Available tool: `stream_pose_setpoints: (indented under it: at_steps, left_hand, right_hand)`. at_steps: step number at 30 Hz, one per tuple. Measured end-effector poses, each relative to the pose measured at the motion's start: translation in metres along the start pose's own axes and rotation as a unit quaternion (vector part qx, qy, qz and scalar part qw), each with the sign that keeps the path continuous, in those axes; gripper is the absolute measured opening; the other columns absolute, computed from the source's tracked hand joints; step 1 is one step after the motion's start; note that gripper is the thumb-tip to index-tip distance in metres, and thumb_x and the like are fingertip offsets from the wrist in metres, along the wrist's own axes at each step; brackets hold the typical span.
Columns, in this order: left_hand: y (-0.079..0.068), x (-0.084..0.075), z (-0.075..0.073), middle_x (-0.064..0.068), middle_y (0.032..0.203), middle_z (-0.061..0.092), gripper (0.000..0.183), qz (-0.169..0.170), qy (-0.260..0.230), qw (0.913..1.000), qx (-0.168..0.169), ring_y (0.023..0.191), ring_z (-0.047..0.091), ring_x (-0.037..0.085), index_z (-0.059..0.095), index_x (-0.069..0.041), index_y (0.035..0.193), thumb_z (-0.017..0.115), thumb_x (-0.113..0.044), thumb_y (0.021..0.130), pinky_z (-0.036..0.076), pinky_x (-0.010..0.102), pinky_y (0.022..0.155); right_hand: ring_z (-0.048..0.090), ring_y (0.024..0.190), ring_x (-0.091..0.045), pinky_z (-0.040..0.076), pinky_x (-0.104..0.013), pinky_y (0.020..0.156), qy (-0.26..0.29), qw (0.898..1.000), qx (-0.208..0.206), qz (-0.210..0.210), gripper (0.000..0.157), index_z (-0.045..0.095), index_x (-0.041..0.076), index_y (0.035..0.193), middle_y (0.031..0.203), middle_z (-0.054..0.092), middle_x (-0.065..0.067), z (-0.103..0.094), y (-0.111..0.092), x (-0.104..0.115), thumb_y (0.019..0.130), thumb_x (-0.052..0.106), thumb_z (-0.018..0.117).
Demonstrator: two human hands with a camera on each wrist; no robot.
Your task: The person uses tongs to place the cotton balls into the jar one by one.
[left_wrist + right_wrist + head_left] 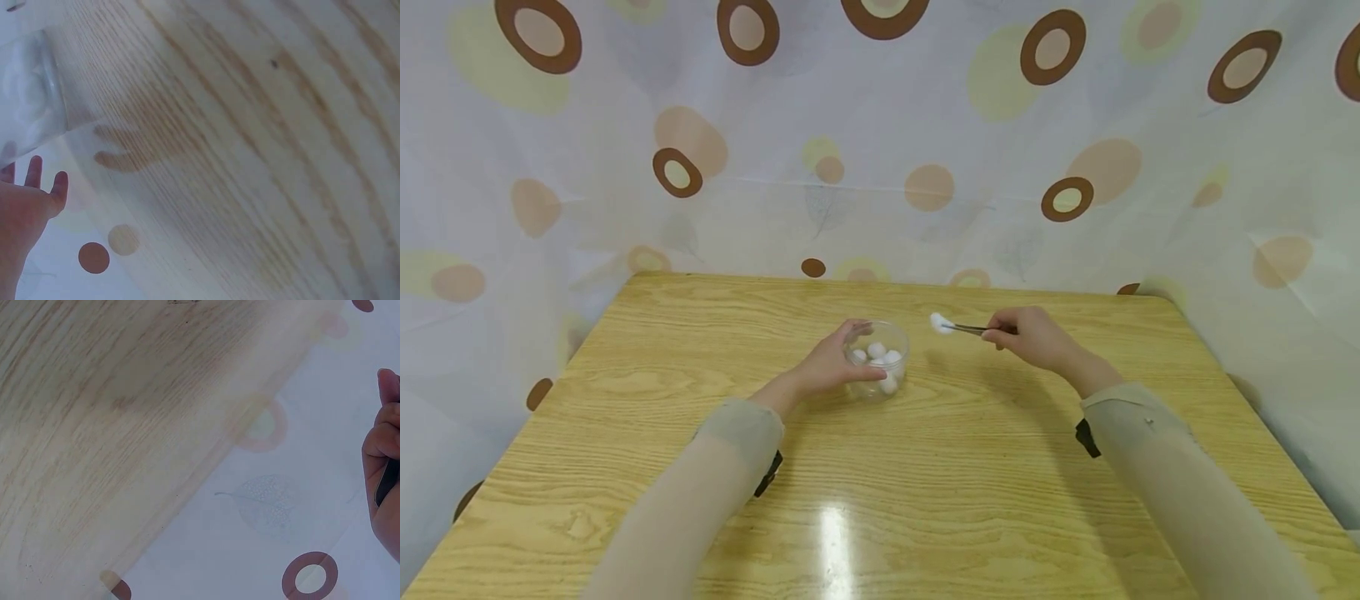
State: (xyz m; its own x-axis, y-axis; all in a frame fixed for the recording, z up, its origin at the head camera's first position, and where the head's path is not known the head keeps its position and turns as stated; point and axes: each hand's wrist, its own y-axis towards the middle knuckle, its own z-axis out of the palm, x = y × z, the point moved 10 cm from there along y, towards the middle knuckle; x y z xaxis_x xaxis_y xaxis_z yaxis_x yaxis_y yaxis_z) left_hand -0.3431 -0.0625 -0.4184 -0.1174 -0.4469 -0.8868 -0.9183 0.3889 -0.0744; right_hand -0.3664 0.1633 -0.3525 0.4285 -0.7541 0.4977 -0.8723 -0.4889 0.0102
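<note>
My left hand grips a clear round jar from its left side, the thumb across the near wall and the fingers behind. Several white cotton balls lie inside the jar. In the left wrist view the jar is cut off by the left edge, with fingers below it. To the right of the jar, my right hand holds dark tweezers above the table. A single white cotton ball is pinched at their tips. The right wrist view shows only the tweezers' rear end in the fist.
Everything is over a wood-grain table, with a glare patch near its front. A pale curtain with brown and yellow circles hangs behind and along both sides. Each wrist has a black strap device under the sleeve.
</note>
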Motion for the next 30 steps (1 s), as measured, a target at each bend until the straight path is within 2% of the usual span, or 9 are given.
stream_pose_setpoints:
  at_steps: [7,12,20,27,30]
  left_hand:
    - [0.005,-0.003,0.008,0.002,0.151,0.032,0.084,0.004,0.002,1.0000,0.004,0.142,0.024,0.025,0.026,-0.016,0.145,0.076,-0.027,0.078,0.031,0.044,0.110]
    - [0.008,-0.007,0.014,0.001,0.150,0.034,0.084,0.010,0.005,0.9999,0.006,0.140,0.029,0.025,0.027,-0.016,0.145,0.077,-0.026,0.078,0.033,0.043,0.109]
    - [0.010,-0.009,0.018,0.002,0.150,0.034,0.084,0.014,0.002,0.9999,0.007,0.138,0.033,0.026,0.026,-0.015,0.145,0.076,-0.026,0.078,0.033,0.043,0.108]
    - [0.010,-0.010,0.018,0.004,0.151,0.032,0.085,0.016,0.006,0.9998,0.013,0.140,0.030,0.027,0.025,-0.014,0.146,0.075,-0.027,0.079,0.033,0.045,0.108]
    - [0.005,-0.017,0.017,0.007,0.152,0.030,0.084,0.013,0.000,0.9997,0.021,0.139,0.030,0.030,0.024,-0.011,0.146,0.075,-0.025,0.080,0.033,0.045,0.108]
  right_hand:
    - [0.052,0.062,-0.016,0.041,-0.031,0.057,-0.005,1.000,-0.004,-0.014,0.016,0.064,0.007,0.089,0.075,0.063,-0.005,-0.004,0.003,0.012,0.094,0.019,0.056]
    - [0.045,0.057,-0.015,0.038,-0.029,0.053,-0.001,1.000,0.007,-0.023,0.017,0.063,0.009,0.086,0.072,0.061,-0.004,-0.002,0.005,0.024,0.095,0.021,0.056]
    - [0.043,0.055,-0.014,0.037,-0.027,0.052,-0.006,0.999,0.012,-0.043,0.014,0.064,0.009,0.085,0.071,0.060,-0.003,0.000,0.009,0.039,0.094,0.018,0.057]
    - [0.039,0.052,-0.012,0.035,-0.027,0.052,-0.017,0.998,0.017,-0.062,0.014,0.063,0.010,0.083,0.068,0.058,0.000,0.002,0.012,0.052,0.093,0.019,0.058]
    - [0.040,0.053,-0.012,0.036,-0.027,0.052,-0.016,0.997,0.022,-0.067,0.014,0.063,0.010,0.083,0.068,0.058,0.000,0.004,0.013,0.058,0.093,0.018,0.058]
